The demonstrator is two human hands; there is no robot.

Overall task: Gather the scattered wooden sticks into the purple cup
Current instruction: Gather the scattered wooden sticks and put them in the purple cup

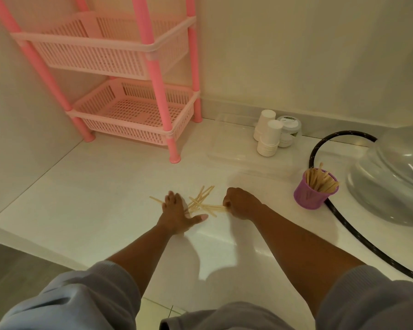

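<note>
A purple cup point(314, 190) at the counter's point(93, 186) right already bristles with wooden sticks point(202, 202), while a loose tangle remains between the person's hands, so the job looks partly done. The right hand point(240, 203), fingers curled, pinches several stick ends; the left hand point(177, 211) lies spread flat, fingers on the tangle.

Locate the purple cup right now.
In the head view the purple cup stands on the white counter to the right of the right hand, against the black hose and just left of the clear glass vessel.
</note>
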